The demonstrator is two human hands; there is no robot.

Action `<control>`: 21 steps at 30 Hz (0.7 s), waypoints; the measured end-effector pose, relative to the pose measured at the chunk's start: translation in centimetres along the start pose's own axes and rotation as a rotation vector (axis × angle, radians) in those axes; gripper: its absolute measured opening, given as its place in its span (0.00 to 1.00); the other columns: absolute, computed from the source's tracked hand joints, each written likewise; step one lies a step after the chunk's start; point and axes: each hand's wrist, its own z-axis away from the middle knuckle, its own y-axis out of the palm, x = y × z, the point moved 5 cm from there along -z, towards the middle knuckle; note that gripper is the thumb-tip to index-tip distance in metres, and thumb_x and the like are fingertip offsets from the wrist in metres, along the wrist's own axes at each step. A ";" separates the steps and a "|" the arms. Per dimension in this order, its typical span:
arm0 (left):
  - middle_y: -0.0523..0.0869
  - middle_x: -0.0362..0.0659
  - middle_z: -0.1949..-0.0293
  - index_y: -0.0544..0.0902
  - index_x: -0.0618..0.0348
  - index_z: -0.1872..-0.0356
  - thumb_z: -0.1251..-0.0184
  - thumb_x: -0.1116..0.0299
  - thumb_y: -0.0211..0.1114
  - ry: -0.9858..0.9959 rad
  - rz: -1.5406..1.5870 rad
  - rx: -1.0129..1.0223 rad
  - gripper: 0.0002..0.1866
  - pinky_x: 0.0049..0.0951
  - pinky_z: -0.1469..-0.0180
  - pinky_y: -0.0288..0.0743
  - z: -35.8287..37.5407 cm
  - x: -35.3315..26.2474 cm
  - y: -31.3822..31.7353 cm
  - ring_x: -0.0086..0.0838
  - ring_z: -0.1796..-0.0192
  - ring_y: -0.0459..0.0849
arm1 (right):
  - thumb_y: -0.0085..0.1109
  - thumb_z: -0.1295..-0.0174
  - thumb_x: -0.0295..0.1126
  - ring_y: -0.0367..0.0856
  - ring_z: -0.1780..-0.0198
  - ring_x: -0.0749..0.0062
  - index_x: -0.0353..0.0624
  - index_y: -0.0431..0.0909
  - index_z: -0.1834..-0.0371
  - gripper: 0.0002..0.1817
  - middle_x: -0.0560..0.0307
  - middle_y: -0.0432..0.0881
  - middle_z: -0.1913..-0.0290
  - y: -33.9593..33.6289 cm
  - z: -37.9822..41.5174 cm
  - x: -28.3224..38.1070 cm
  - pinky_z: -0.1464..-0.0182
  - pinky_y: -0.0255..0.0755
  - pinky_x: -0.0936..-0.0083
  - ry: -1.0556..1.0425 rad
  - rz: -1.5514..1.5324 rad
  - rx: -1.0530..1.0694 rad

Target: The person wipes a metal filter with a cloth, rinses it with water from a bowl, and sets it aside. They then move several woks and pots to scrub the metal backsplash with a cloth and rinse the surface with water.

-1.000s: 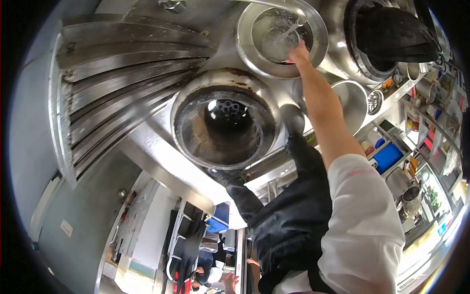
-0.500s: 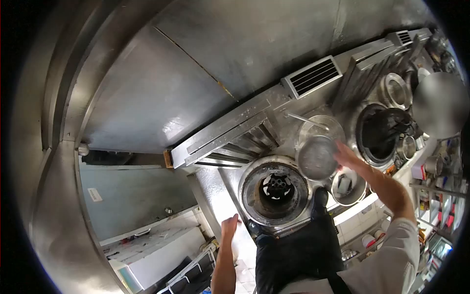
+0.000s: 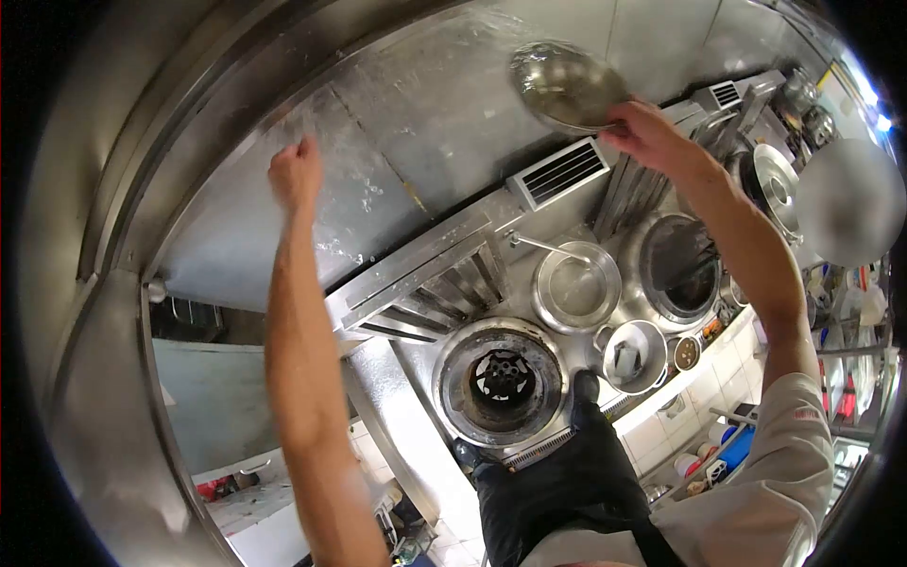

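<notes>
My right hand grips the rim of a round metal bowl, raised and tilted in front of the steel wall panel. Wet streaks and splashes show on the panel to the left of the bowl. My left hand is up at the left side of the panel, its fingers closed. Whether anything is inside that fist is hidden. Below the bowl, a round metal basin holding liquid sits beneath a long spout. An open burner ring lies in front of me.
A two-handled pot stands right of the burner, with a smaller pot beside it. Farther right is a dark wok on another burner. A slotted vent juts from the wall's foot. Shelves with goods line the right.
My right hand has lifted the bowl from above the basin up to the wall panel and tilted it. My left hand has risen from beside the burner to the panel. Splashes now show there.
</notes>
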 end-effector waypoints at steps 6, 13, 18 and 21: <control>0.82 0.41 0.41 0.81 0.49 0.43 0.29 0.65 0.63 1.020 -0.285 -0.255 0.16 0.40 0.42 0.77 2.8 -7.7 -8.6 0.36 0.39 0.81 | 0.55 0.40 0.24 0.84 0.76 0.67 0.48 0.61 0.33 0.29 0.53 0.81 0.70 -19.8 5.4 3.3 0.76 0.82 0.77 -0.058 0.359 -0.406; 0.73 0.37 0.29 0.77 0.46 0.33 0.30 0.58 0.65 0.999 -0.481 -0.075 0.24 0.41 0.31 0.70 -2.6 -12.5 -3.3 0.33 0.25 0.66 | 0.48 0.46 0.20 0.79 0.86 0.67 0.29 0.70 0.53 0.15 0.39 0.81 0.73 -22.1 0.1 7.3 0.83 0.80 0.74 0.704 1.188 0.067; 0.68 0.36 0.26 0.75 0.45 0.31 0.28 0.51 0.61 1.067 -0.496 -0.119 0.27 0.41 0.30 0.68 -2.9 -12.9 -3.1 0.33 0.23 0.64 | 0.48 0.38 0.24 0.81 0.81 0.70 0.29 0.73 0.60 0.08 0.39 0.81 0.74 -28.6 -10.9 5.9 0.85 0.74 0.76 0.494 0.344 -0.232; 0.68 0.36 0.25 0.74 0.45 0.30 0.27 0.52 0.62 1.023 -0.555 -0.116 0.27 0.42 0.29 0.67 -2.4 -13.1 -3.2 0.35 0.23 0.63 | 0.52 0.38 0.27 0.82 0.76 0.69 0.32 0.75 0.63 0.08 0.42 0.82 0.73 -31.8 -10.5 2.1 0.78 0.74 0.74 0.255 0.216 -0.426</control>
